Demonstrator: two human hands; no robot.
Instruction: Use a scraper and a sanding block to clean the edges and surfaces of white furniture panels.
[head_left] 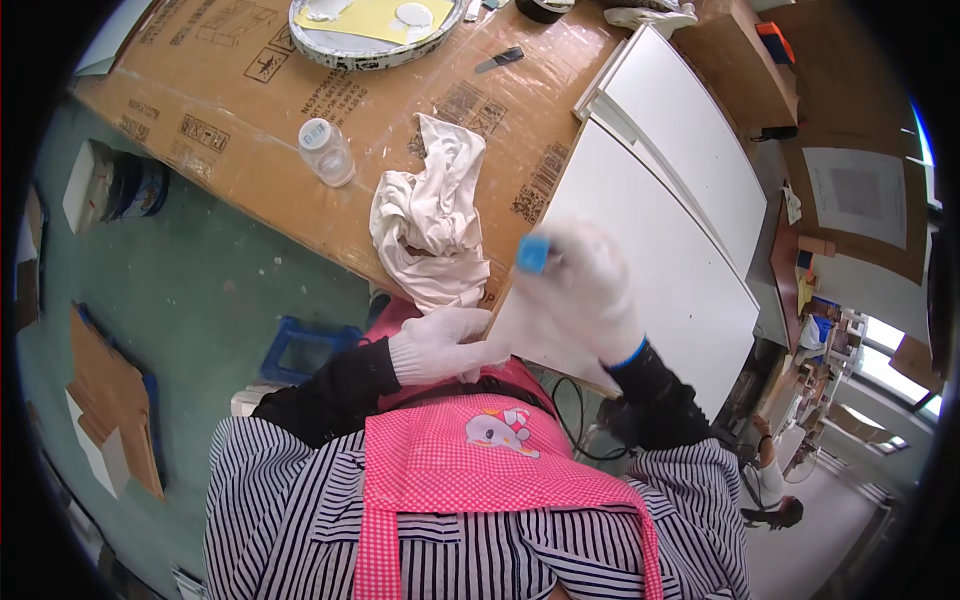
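My left hand [447, 347], in a white knit glove, is closed at the near left edge of a white panel [650, 225], thumb and fingers on either side of that edge. Over the panel, my right hand [588, 285], gloved the same way and smeared by motion, grips a small blue block-like piece [533, 253]. Just left of the panel lies a crumpled off-white cloth [430, 215]. A clear jar with a white lid [327, 152] stands beyond the cloth on the cardboard-covered table [240, 110].
More white panels [690, 95] lie at the far right. A round tray [370, 50] and a scraper [500, 60] are at the back. On the green floor to the left are a blue stool [305, 345], a bucket [135, 187] and cardboard sheets [115, 400]. Another person [768, 485] is at the lower right.
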